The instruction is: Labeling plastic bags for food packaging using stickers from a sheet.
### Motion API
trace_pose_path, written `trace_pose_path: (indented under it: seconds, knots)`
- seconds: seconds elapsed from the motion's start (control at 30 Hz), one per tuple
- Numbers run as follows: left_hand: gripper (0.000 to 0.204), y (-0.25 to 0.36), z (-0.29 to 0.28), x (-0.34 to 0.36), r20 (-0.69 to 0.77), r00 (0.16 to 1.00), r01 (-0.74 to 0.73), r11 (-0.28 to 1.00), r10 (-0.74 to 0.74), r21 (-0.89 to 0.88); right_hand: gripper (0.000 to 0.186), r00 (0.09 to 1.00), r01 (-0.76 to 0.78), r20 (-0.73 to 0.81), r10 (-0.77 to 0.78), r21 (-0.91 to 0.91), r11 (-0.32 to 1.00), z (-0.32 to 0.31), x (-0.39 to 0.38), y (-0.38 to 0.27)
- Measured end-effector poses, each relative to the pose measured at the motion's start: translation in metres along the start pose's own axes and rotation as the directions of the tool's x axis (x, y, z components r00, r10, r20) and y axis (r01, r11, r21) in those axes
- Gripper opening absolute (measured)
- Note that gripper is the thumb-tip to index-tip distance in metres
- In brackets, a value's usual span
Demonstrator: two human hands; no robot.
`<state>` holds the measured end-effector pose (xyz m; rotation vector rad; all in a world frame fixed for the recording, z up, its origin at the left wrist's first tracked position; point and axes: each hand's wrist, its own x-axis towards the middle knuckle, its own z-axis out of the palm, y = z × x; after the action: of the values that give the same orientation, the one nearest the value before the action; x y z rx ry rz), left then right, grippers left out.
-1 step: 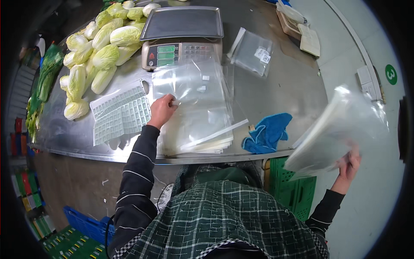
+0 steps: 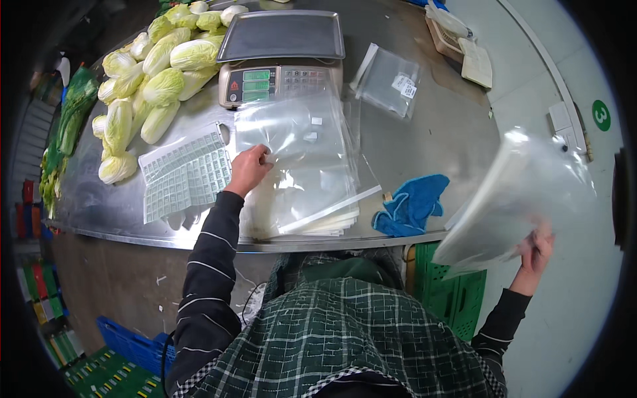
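Observation:
My left hand (image 2: 250, 166) rests on a stack of clear plastic bags (image 2: 298, 186) in the middle of the steel table, its fingers curled and pinching at the top bag. Left of it lies a sheet of small labels (image 2: 179, 172). My right hand (image 2: 536, 249) grips a bundle of clear bags (image 2: 494, 192) held up at the right, past the table's front edge. A crumpled blue cloth (image 2: 411, 205) lies between the two piles. Behind the stack stands a scale (image 2: 279, 33) with a flat grey pan.
Several Chinese cabbages (image 2: 161, 89) are heaped at the back left, beside leafy greens (image 2: 73, 113). A smaller bag pack (image 2: 388, 79), a basket (image 2: 443, 36) and a notebook (image 2: 474, 63) lie at the back right. Below are green crates (image 2: 454, 302) and a blue crate (image 2: 133, 341).
The bag bundle in my right hand has shifted and flexed slightly. My left hand has stayed in the same place on the stack.

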<state>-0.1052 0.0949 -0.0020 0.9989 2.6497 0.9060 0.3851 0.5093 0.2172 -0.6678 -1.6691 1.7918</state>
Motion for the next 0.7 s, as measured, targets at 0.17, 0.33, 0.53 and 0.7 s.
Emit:
trace_pose_path:
  seconds: [0.17, 0.33, 0.53, 0.7]
  knots:
    - [0.038, -0.009, -0.022, 0.008, 0.202, 0.979, -0.023, 1.000, 0.020, 0.012, 0.022, 0.993, -0.022, 0.109, 0.040, -0.162, 0.987, 0.123, 0.035, -0.010]
    - [0.039, -0.014, -0.039, 0.018, 0.364, 0.929, -0.105, 0.992, 0.074, 0.067, 0.026, 0.910, -0.057, 0.372, 0.183, -0.324, 0.944, 0.216, 0.062, -0.019]
    - [0.050, 0.006, -0.048, -0.022, 0.049, 0.998, -0.052, 0.997, 0.049, 0.055, 0.036, 0.760, -0.041, 0.547, 0.352, -0.501, 0.865, 0.274, 0.079, -0.008]
    - [0.076, 0.063, -0.104, -0.050, 0.188, 0.905, 0.101, 0.236, 0.382, -0.966, 0.038, 0.338, 0.046, 0.758, 0.559, -0.606, 0.794, 0.339, 0.085, 0.019]
